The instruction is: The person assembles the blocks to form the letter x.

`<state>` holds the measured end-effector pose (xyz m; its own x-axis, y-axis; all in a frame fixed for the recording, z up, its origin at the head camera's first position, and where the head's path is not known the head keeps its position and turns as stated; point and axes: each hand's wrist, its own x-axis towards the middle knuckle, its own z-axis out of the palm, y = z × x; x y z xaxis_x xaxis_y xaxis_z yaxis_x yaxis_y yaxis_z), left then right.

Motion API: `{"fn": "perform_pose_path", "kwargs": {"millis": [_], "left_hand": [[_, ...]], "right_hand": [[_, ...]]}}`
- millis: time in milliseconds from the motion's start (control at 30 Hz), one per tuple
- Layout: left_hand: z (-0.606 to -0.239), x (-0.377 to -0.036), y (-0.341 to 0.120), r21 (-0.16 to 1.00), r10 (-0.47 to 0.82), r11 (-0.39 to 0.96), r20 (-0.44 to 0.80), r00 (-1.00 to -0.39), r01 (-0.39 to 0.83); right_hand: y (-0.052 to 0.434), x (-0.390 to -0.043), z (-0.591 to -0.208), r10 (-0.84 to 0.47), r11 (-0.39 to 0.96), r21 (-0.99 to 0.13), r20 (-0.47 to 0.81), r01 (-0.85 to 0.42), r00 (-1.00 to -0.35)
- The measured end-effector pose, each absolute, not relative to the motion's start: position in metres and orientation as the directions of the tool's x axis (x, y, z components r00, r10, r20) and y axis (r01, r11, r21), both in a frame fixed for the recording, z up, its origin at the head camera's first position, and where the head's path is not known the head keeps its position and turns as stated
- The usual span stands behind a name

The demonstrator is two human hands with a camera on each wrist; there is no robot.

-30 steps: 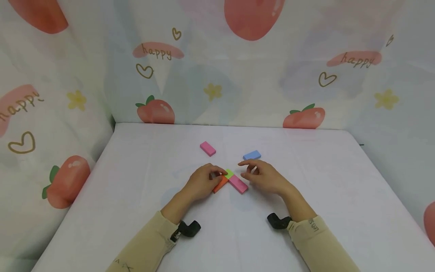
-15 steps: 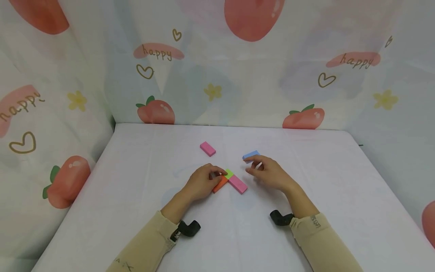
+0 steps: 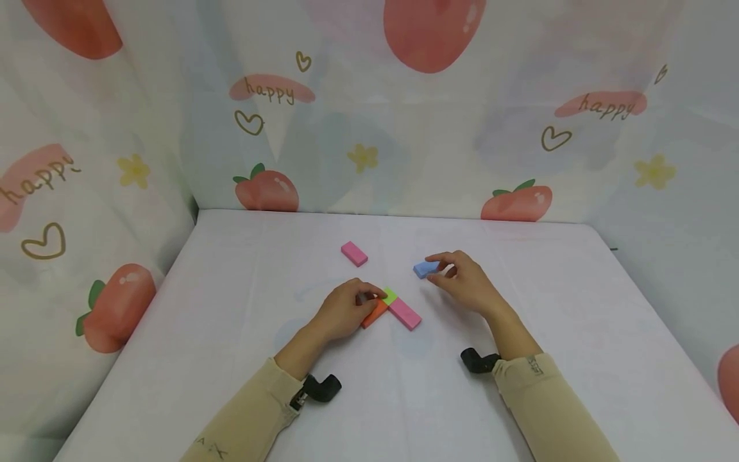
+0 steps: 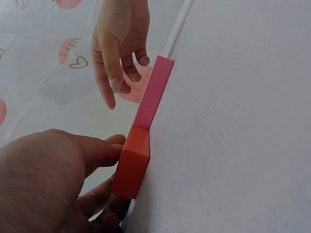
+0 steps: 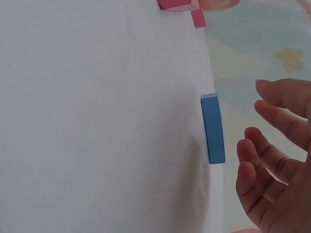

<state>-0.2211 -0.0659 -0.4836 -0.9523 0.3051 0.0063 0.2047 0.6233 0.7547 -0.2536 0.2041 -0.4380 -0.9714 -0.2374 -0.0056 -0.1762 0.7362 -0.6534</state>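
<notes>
My left hand (image 3: 345, 308) is at the orange block (image 3: 375, 313), thumb and fingers curled about it as it lies on the table. A green block (image 3: 390, 296) lies at its far end, partly hidden by a fingertip. One pink block (image 3: 405, 314) extends from there toward the near right, forming an angle with the orange one. Over the blue block (image 3: 424, 269) hovers my right hand (image 3: 469, 282), thumb and fingers spread. In the right wrist view a gap shows between those fingers and the blue block (image 5: 213, 128).
Farther back on the white table (image 3: 277, 256) lies another pink block (image 3: 354, 254). Patterned cloth (image 3: 427, 147) rises behind the table and along its sides. A black wrist camera (image 3: 322, 388) sits at the left cuff, another black camera (image 3: 479, 361) at the right.
My right hand has moved away from the joined blocks, back and to the right, to the blue block. The left hand has stayed at the orange block.
</notes>
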Motion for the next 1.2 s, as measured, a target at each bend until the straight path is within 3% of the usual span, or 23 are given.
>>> {"fn": "perform_pose_path", "kwargs": {"millis": [567,1200], "left_hand": [[-0.484,-0.221,-0.066,0.755,0.306,0.623,0.004,-0.952,0.203],[-0.482,-0.22,-0.066,0.76,0.285,0.628,-0.023,-0.958,0.168]], "right_hand": [[0.205,-0.268,-0.444,-0.215,0.766,-0.617,0.024,-0.183,-0.976],[0.206,-0.287,-0.454,-0.292,0.765,-0.608,-0.028,-0.215,-0.956]]}}
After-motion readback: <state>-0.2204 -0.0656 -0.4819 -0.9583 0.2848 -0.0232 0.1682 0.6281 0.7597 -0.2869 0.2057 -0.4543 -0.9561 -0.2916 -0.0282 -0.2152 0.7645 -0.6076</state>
